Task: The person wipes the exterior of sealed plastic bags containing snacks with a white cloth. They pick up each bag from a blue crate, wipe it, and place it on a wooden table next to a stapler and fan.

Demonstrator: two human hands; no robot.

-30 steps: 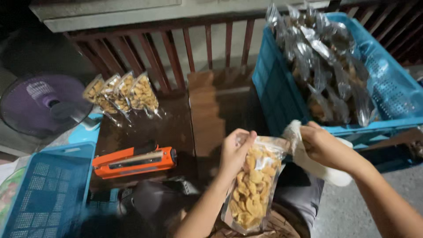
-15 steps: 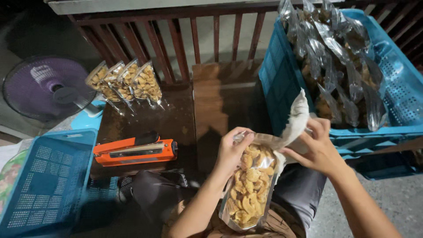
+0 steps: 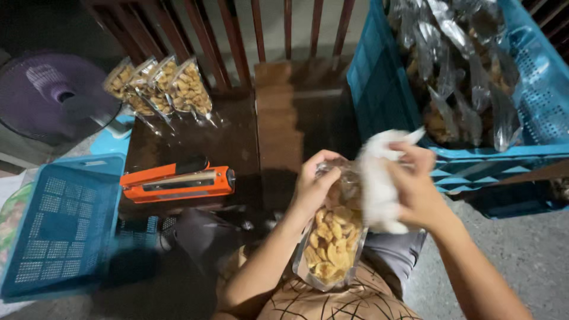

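Note:
My left hand (image 3: pixel 313 185) grips the top edge of a clear plastic bag of yellow chips (image 3: pixel 329 243), which stands upright over my lap. My right hand (image 3: pixel 422 188) holds a white cloth (image 3: pixel 378 181) pressed against the upper part of the bag, beside my left hand. The bag's mouth is hidden between the hand and the cloth.
An orange heat sealer (image 3: pixel 178 181) lies on the dark wooden bench (image 3: pixel 237 139). Several filled chip bags (image 3: pixel 160 86) lean by the railing. A blue crate (image 3: pixel 533 127) of bags stands at right, a blue basket (image 3: pixel 56 228) at left, a fan (image 3: pixel 50 95) behind it.
My right hand brought the white cloth down from above the bag onto its upper part. The view has moved closer and a little lower.

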